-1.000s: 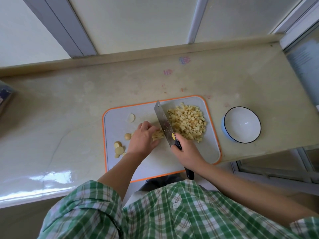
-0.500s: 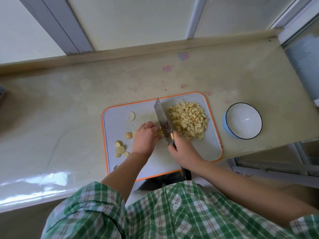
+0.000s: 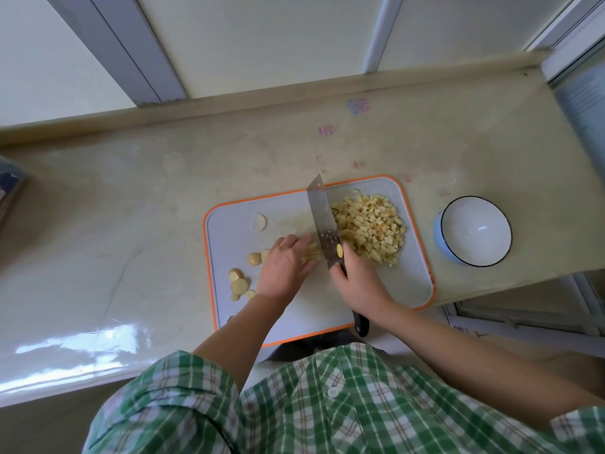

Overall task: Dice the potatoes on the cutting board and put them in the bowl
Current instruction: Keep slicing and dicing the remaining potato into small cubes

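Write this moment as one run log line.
phase: dicing; right hand: grips black-handled steel cleaver; left hand: holds pale potato strips; diced potato pile: on orange-rimmed grey cutting board; white blue-walled bowl: empty

The person wears a green-and-white plaid shirt with white buttons and short sleeves.

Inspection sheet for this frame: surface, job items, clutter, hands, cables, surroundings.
Surface: glossy beige counter, faint pink and blue marks near the back.
Job's things: orange-rimmed cutting board; diced potato pile on its right part; potato strips beside the blade; round potato pieces at its left edge; empty white bowl on the counter, right of the board.
Clutter: pale potato slice lying apart on the board; dark object at the left frame edge, unidentifiable.
Hands: left hand holds the potato strips; right hand grips the cleaver.
Cables: nothing seen.
Surroundings: window frames behind the counter.
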A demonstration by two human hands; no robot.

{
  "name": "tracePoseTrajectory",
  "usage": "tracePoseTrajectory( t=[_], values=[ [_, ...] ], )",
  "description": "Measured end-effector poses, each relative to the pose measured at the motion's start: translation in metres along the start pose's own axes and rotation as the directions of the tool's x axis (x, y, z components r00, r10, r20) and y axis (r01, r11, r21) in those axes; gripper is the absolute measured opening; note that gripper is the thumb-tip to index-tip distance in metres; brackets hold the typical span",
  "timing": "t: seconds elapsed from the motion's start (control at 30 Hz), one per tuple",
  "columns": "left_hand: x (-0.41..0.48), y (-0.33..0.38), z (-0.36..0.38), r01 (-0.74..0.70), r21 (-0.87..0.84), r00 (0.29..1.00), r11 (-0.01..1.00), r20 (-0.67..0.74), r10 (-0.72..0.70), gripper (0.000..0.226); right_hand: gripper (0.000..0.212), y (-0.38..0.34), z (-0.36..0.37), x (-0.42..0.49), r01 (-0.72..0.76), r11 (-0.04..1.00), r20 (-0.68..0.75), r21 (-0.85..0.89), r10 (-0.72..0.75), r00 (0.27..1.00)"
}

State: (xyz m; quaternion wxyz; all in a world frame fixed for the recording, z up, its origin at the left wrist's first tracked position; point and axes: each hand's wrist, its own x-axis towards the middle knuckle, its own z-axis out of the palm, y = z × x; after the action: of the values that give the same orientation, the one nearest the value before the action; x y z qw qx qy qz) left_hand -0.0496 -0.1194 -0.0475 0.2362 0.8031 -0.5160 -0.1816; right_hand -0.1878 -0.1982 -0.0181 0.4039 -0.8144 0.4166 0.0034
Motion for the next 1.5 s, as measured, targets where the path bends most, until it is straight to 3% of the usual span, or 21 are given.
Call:
tracePoseTrajectory(
  t=[0.07, 0.2, 0.33, 0.63, 0.83, 1.0, 1.2, 1.5],
  values=[
    [-0.001, -0.003, -0.002, 0.031, 0.005, 0.999, 1.0, -0.017, -0.031, 0.041, 0.004, -0.003, -0.006, 0.0, 0.01, 1.0, 0.032, -0.006, -0.01, 0.999],
    [0.0, -0.006, 0.0, 0.03, 0.016, 0.999, 0.999, -0.035, -0.029, 0.016, 0.006, -0.008, -0.01, -0.001, 0.039, 0.998, 0.088, -0.049, -0.034, 0.996],
    [0.001, -0.006, 0.003, 0.022, 0.027, 0.999, 0.999, -0.042, -0.021, 0.007, 0.007, -0.009, -0.007, -0.002, 0.029, 0.994, 0.086, -0.102, -0.02, 0.996],
    [0.005, -0.008, 0.005, -0.011, -0.009, 0.999, 1.0, -0.051, 0.011, 0.012, 0.01, -0.004, 0.002, -0.003, 0.004, 0.993, 0.119, -0.122, 0.011, 0.993],
    [0.005, -0.008, 0.004, -0.024, -0.012, 0.998, 1.0, -0.053, 0.023, 0.013, 0.005, -0.004, 0.008, -0.002, 0.017, 0.993, 0.075, -0.115, -0.009, 0.997],
    [0.001, -0.01, 0.002, -0.065, 0.023, 0.995, 0.998, -0.072, 0.066, 0.007, 0.013, -0.011, -0.005, 0.003, 0.019, 0.998, 0.044, -0.054, -0.017, 0.999],
    [0.005, -0.008, 0.001, -0.039, 0.011, 0.998, 0.999, -0.045, 0.04, 0.013, 0.009, -0.016, -0.013, 0.001, 0.06, 0.992, 0.138, -0.107, -0.045, 0.989],
    [0.006, -0.008, 0.001, -0.025, -0.026, 0.999, 0.999, -0.032, 0.024, 0.01, 0.008, -0.017, 0.0, -0.001, 0.027, 0.987, 0.124, -0.16, -0.007, 0.992]
  ],
)
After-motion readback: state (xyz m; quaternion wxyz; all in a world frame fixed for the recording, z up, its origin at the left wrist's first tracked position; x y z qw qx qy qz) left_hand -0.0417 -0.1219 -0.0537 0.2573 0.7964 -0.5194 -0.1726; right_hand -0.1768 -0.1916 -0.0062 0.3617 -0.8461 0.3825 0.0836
